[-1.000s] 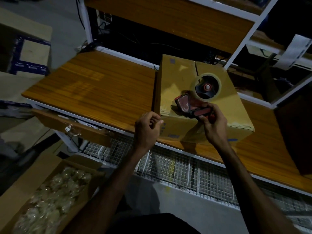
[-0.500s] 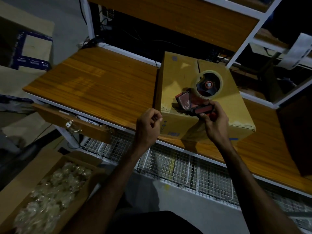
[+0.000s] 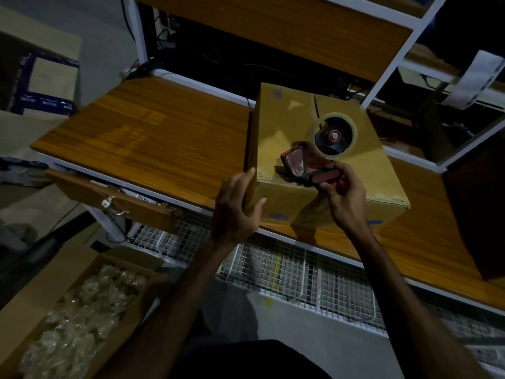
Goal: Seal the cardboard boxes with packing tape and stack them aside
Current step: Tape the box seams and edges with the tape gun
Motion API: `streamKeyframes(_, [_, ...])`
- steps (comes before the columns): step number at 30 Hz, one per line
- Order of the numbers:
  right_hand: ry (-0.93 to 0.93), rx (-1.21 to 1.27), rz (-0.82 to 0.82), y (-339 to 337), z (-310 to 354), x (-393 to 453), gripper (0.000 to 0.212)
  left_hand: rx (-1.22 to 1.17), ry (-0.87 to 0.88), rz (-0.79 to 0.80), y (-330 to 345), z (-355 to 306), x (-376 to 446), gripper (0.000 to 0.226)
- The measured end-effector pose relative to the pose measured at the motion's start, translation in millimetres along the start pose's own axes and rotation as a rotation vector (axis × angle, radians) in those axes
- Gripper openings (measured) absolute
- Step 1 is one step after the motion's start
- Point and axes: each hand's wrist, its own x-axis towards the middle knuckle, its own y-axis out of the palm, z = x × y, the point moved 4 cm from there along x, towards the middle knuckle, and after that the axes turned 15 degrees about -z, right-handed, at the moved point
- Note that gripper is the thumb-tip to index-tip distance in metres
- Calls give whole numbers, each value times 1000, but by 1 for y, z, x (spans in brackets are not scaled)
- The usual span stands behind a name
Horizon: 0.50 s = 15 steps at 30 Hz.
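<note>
L hand (image 3: pixel 236 206) grips box (image 3: pixel 314 160) corner; R hand (image 3: pixel 345 198) holds tape dispenser (image 3: pixel 318 155) on top.

Both forearms bare, no sleeves visible. Left hand (image 3: pixel 236 207) and right hand (image 3: pixel 345 196) ungloved, no rings or watch seen. Dark garment (image 3: pixel 246 359) on lap.

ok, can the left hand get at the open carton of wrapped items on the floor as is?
Probably yes, after letting go: the left hand grips the cardboard box corner, and the open carton lies below-left with nothing between.
</note>
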Motion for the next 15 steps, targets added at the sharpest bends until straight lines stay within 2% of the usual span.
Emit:
streamKeyframes(1, [0,1,-1,0,0,0,38,15,38,38,6,-1,8,65])
streamKeyframes(3, [3,5,-7,0,-2,-1,38,32,114,76,17,-4,19,52])
streamKeyframes(7, [-7,24,11,0,-2,0,38,-41,119,4,23,-1,18,28])
streamKeyframes(15, [-58,22,71,-12,-3,11,40,-76,87,-46,21,-1,18,27])
